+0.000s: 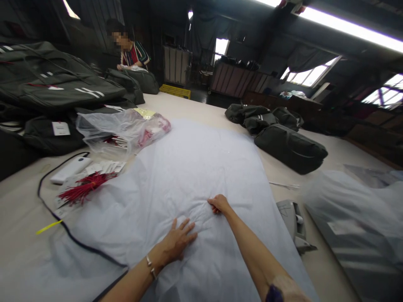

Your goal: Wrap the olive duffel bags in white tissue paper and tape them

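Note:
A large, thin white sheet [208, 163] lies across the table, wrinkled around my hands. My left hand [178, 240] rests flat on it with fingers spread; a bracelet circles that wrist. A little farther forward and to the right, my right hand [218, 204] pinches a bit of the sheet between thumb and fingers, drawing creases toward it. Whether the sheet is film or soft paper, I cannot tell. Left of the sheet lies a bundle of red tag strings [86, 186] with white tags, beside a white device [69, 170] on a dark cord.
Dark green bags [56, 79] are piled at the left, and more dark bags [291, 147] lie at the right. A clear plastic bag [116, 128] holds tags. A tape dispenser [296, 226] stands right of the sheet, near a plastic-wrapped dark item [352, 235]. Another person [134, 54] works at the far left.

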### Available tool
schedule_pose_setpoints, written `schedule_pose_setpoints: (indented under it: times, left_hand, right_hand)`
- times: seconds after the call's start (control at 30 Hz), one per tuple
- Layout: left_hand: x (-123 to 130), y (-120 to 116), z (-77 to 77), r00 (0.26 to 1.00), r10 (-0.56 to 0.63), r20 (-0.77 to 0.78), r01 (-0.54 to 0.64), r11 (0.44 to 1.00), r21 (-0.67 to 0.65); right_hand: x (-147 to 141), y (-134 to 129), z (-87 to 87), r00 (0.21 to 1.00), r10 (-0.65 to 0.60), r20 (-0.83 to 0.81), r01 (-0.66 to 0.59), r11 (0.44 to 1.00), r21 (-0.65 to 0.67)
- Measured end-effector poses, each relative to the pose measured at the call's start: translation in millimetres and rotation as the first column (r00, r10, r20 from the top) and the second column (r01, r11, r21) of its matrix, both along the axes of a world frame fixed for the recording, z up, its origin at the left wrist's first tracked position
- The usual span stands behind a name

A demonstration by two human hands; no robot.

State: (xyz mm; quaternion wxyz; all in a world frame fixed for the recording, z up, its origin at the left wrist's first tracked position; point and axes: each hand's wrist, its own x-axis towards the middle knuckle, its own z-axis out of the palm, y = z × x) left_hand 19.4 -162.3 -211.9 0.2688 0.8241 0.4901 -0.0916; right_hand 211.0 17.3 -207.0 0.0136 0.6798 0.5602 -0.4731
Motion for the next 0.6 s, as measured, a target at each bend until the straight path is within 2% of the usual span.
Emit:
schedule_pose_setpoints:
  times: [0.17,0.37,0.43,0.5,0.53,0.6]
  left_hand:
    - [3,3,16.2,1.0,0.003,-0.026,-0.004,0.998,-0.055]
    - [3,2,5.4,0.999,0.002,-0.049,-0.003,1.0,-0.018]
    - [3,1,3.4,0.999,0.003,-0.053,-0.003,1.0,-0.004]
    - [3,0,4.9,0.998,0.002,-0.062,-0.002,1.0,-0.001]
    - [4,0,6.4,0.997,0.002,-0.072,-0.003,1.0,-0.005]
    - [4,0,9.2,0.996,0.009,-0.085,-0.01,1.0,-0.011]
  right_hand:
    - [8,4,-0.3,0.993,0.04,0.112,-0.05,0.995,0.081]
    - [35,2,13.3,0.996,0.022,0.089,-0.045,0.962,0.268]
    - [38,-7,18.1,0.996,0.026,0.08,-0.055,0.918,0.393]
    - [35,-24,15.2,0.995,0.081,0.061,-0.101,0.852,0.515]
    - [31,-35,9.8,0.985,0.157,0.067,-0.166,0.802,0.573]
    - [23,-56,-7.9,0.922,0.357,0.148,-0.362,0.664,0.654]
